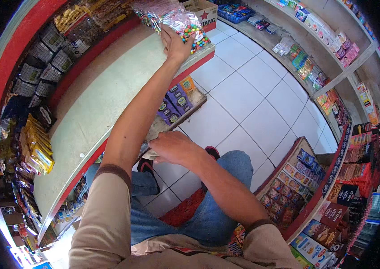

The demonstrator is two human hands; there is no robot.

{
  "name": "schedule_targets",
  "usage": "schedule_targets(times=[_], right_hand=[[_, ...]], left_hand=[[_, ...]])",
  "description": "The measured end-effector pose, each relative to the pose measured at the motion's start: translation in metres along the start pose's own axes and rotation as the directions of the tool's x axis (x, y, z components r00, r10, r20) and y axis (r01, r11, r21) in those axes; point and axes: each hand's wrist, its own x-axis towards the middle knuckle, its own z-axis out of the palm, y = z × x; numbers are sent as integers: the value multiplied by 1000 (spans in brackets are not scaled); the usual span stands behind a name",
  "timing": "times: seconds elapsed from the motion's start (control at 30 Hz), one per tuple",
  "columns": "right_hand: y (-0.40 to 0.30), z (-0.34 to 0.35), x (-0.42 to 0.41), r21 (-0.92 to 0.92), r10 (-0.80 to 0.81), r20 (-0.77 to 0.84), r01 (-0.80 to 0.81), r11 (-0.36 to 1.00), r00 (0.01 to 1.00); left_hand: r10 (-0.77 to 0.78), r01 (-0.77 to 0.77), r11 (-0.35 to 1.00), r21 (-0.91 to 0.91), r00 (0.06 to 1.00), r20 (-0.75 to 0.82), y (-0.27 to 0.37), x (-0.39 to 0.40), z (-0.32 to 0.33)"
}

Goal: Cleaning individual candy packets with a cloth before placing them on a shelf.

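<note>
My left hand (177, 43) reaches over the far end of the pale counter (119, 87). Its fingers and thumb straddle a clear plastic bag of colourful candy balls (195, 32), which bears writing. More clear bags with striped, bright-coloured contents (149, 20) lie against it on the left. Lower down, beside the counter's front edge and above the floor, my right hand (173, 148) is curled around a small pale thing (150, 154). The fingers cover most of that thing, and its kind cannot be made out.
Under the counter, purple snack packets (176, 101) sit on a low ledge (196, 101). A cardboard box (206, 13) stands behind the bags. Yellow wafer packs (40, 154) hang at left. Stocked shelves (331, 64) and a low rack of sachets (287, 191) line the right, beyond white floor tiles (243, 97).
</note>
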Motion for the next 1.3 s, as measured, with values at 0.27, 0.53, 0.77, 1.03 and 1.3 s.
schedule_targets(times=[0.27, 0.53, 0.77, 1.03, 1.3], right_hand=[[1, -4, 1, -9, 38, 63, -37, 999, 997], [4, 5, 3, 26, 44, -44, -43, 999, 998], [5, -2, -2, 17, 13, -37, -13, 1000, 999], [4, -10, -3, 20, 34, 23, -34, 999, 999], [8, -5, -4, 43, 46, 13, -46, 998, 999]], left_hand=[[-82, 81, 997, 16, 997, 8, 15, -21, 3], [-109, 111, 992, 62, 993, -39, 14, -16, 5], [-14, 23, 990, 139, 998, -67, 5, -4, 4], [21, -12, 993, 121, 997, -77, -1, 4, 3], [113, -90, 979, 182, 986, -122, -7, 15, -2]])
